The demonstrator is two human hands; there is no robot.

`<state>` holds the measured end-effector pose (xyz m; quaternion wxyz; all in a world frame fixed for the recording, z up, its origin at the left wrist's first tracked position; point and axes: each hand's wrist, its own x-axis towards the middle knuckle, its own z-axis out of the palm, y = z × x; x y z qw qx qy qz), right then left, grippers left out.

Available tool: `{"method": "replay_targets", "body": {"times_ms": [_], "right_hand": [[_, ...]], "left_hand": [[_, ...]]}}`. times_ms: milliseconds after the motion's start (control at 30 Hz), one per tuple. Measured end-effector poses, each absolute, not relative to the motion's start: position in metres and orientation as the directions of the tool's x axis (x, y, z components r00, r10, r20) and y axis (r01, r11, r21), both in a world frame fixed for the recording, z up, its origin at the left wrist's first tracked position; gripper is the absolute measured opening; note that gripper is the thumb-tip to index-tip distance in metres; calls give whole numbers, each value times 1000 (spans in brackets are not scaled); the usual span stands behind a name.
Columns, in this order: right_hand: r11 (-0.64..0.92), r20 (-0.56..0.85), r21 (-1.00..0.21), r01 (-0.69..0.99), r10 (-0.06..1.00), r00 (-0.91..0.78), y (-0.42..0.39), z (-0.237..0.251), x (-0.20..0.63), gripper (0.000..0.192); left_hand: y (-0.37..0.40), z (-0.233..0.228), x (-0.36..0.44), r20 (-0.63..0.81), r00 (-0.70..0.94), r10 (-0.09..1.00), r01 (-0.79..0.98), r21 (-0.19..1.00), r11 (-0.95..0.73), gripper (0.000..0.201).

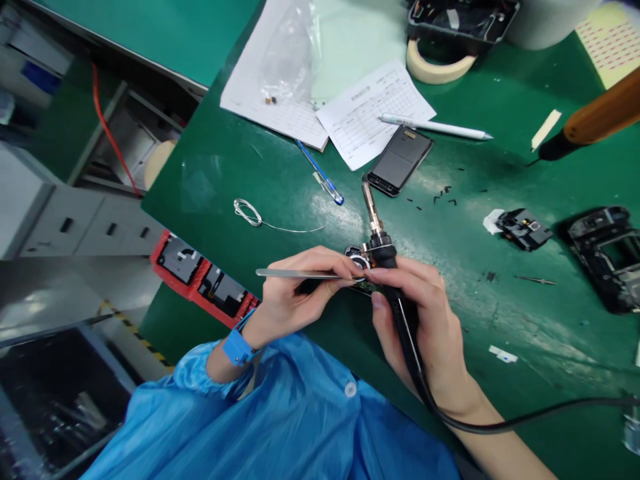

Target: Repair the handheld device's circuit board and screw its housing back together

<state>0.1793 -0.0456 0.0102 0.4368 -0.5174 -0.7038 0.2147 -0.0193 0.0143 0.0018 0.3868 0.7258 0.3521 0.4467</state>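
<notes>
My left hand (300, 293) pinches a pair of metal tweezers (295, 273) that lie level, their tips toward a small black part with a lens ring (356, 257). My right hand (425, 320) grips the black handle of a soldering iron (376, 227); its metal tip points up and away from me, and its black cable (500, 423) trails off to the right. Both hands meet over the small part on the green mat (280, 180). A blue wrist strap (236, 347) circles my left wrist, and blue sleeves cover my arms.
A dark phone screen (400, 160), papers (370, 110), a white pen (435, 127) and a blue pen (323, 177) lie beyond the hands. Solder wire (255, 215) curls at left. Black camera parts (525, 228) (607, 257) sit right, a tape roll (437, 67) at the back, a red tray (200, 277) at the table's edge.
</notes>
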Motion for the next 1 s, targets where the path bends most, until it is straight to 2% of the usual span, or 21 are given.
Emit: {"method": "replay_targets", "body": {"times_ms": [367,600,1000], "right_hand": [[330,395,-801,500,918,27,-47,4,177,57],[343,437,-778,527,897,61,-47,2,178,60],[353,483,-751,557,870,99,-47,4,178,56]], "left_hand": [[16,6,-20,426,416,804,239,801,-548,14],[14,4,-20,396,345,851,239,839,-488,9],[15,3,-21,420,341,841,201,841,-502,13]]}}
